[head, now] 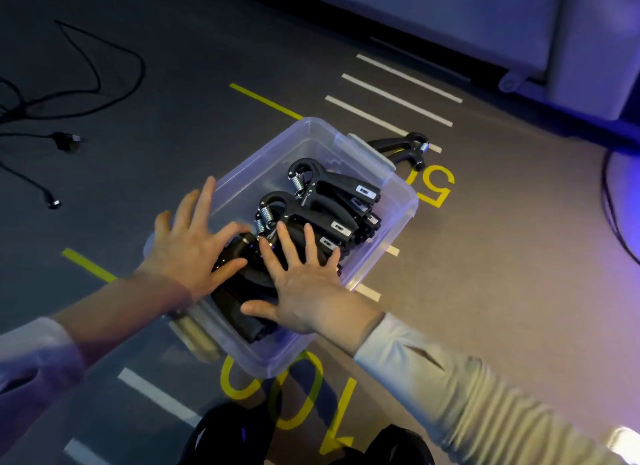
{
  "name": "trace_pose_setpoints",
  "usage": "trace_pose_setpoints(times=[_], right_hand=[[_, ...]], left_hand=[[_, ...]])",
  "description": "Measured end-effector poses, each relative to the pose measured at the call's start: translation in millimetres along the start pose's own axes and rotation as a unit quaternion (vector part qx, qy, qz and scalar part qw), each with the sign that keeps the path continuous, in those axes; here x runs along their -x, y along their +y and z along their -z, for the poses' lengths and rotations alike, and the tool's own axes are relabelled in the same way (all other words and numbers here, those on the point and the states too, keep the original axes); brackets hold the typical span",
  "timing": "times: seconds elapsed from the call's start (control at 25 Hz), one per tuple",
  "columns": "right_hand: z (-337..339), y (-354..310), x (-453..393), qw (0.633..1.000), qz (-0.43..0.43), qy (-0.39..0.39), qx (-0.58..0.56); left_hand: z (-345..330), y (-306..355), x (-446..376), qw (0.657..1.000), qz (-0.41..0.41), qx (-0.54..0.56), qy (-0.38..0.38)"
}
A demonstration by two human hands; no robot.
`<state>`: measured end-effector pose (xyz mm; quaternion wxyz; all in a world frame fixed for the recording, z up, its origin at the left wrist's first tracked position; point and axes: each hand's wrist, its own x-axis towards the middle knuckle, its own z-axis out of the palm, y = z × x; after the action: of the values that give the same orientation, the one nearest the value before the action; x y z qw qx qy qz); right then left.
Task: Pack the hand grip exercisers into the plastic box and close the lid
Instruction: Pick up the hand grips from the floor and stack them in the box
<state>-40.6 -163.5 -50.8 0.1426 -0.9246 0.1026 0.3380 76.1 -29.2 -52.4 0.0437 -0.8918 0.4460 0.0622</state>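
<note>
A clear plastic box (398,194) stands open on the floor, with several black hand grip exercisers (332,191) with steel springs stacked inside it. My left hand (187,246) lies over the box's near left rim, fingers spread, with its thumb and forefinger on either side of a black handle (232,250). My right hand (304,288) rests flat on the nearest exercisers, fingers apart. One more exerciser (403,148) lies on the floor behind the box's far latch (369,151). A translucent sheet, possibly the lid (131,329), blurs my left forearm.
Black cables (65,97) with plugs trail across the floor at the left. Yellow and white tape lines and yellow numbers (436,186) mark the floor around the box. A pale piece of furniture (519,32) runs along the back right. Dark shapes (228,433) sit at the bottom edge.
</note>
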Motion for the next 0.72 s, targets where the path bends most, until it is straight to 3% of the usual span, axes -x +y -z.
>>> trace_pose_setpoints(times=[0.16, 0.32, 0.52, 0.64, 0.72], right_hand=[[0, 5, 0, 0.999, 0.015, 0.029, -0.012], [0, 8, 5, 0.98, 0.044, 0.174, -0.085], [32, 63, 15, 0.878, 0.041, 0.445, -0.171], [55, 121, 9, 0.809, -0.016, 0.528, -0.259], [64, 161, -5, 0.766, -0.058, 0.542, -0.341]], left_hand=[[2, 4, -5, 0.999, 0.021, -0.013, -0.037], [11, 18, -13, 0.998, 0.029, 0.061, 0.01], [36, 57, -70, 0.984, -0.042, 0.132, 0.115], [42, 78, -115, 0.981, -0.079, 0.122, 0.131], [41, 89, -150, 0.986, -0.095, 0.086, 0.11]])
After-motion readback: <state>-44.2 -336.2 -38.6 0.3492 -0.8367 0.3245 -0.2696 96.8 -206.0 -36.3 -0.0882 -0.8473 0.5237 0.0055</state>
